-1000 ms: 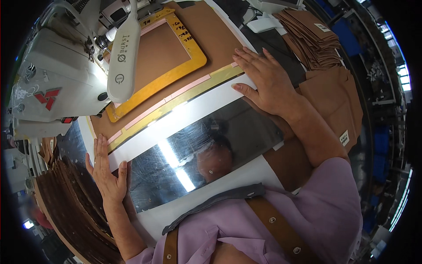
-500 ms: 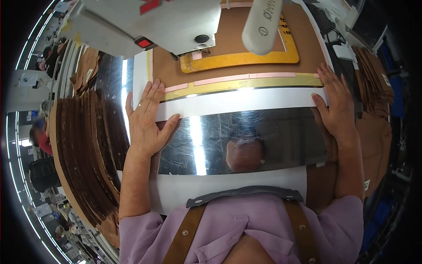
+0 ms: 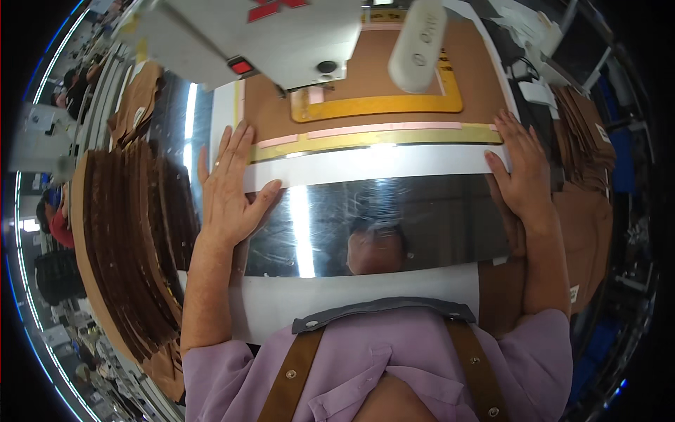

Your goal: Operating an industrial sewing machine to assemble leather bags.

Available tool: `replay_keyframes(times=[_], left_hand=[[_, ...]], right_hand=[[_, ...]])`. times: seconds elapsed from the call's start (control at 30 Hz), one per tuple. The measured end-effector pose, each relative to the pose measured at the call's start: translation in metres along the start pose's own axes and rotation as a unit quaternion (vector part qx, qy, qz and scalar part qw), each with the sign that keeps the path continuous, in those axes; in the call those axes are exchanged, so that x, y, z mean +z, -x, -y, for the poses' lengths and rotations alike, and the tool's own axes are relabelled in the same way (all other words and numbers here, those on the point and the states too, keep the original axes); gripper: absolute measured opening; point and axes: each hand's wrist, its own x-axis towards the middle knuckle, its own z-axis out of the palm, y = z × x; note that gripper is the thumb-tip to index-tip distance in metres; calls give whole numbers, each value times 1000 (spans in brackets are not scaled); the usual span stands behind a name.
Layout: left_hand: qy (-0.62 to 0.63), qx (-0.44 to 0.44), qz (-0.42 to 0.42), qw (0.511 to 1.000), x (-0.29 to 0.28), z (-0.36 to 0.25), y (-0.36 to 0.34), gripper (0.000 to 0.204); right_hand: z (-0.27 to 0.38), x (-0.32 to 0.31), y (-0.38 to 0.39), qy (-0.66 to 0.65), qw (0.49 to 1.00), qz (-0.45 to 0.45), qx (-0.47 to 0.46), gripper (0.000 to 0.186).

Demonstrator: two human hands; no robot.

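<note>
My left hand (image 3: pixel 229 193) lies open, fingers outstretched, on the left end of a white strip along a board that holds a brown sheet (image 3: pixel 267 112). My right hand (image 3: pixel 517 169) rests open on the right end, thumb apart from the fingers. Between them run a yellow band (image 3: pixel 365 139) with pink tape (image 3: pixel 376 128) and the white strip (image 3: pixel 365 160). A yellow frame (image 3: pixel 380 105) lies on the brown sheet, under the white machine head (image 3: pixel 281 42). A shiny metal plate (image 3: pixel 330 225) is nearer me.
Dark brown stacked pieces (image 3: pixel 112 232) stand at the left. More brown pieces lie at the right (image 3: pixel 576 239), near a white device (image 3: pixel 534 95) with a cable and a monitor (image 3: pixel 569 42). At the far left a person in red (image 3: pixel 60 228) is at work.
From a second ago the whole view has swung round, the machine now at the top centre. Since half a second ago it has shifted slightly left. Both hands stay open on the board.
</note>
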Motion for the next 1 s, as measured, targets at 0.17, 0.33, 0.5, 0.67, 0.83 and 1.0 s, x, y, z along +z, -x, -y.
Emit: replay_keyframes(times=[0.17,0.33,0.5,0.67,0.83,1.0], left_hand=[[-8,-22,18,1000,-1,8,6,74],[-64,3,-17,998,6,13,4,60],[-67,-16,-65,995,8,24,16,46],[-54,-10,-77,996,11,19,9,41],[-52,-6,-69,996,14,20,11,40],[-50,-8,-58,997,7,18,9,37]], right_hand=[[2,7,-5,-20,999,-25,-12,58],[-15,-1,1,-3,999,-36,-27,60],[-70,-54,-11,12,986,-151,65,40],[-155,-97,0,139,963,-83,217,33],[-179,-77,7,176,953,-21,245,21],[-166,-84,1,192,958,0,215,17]])
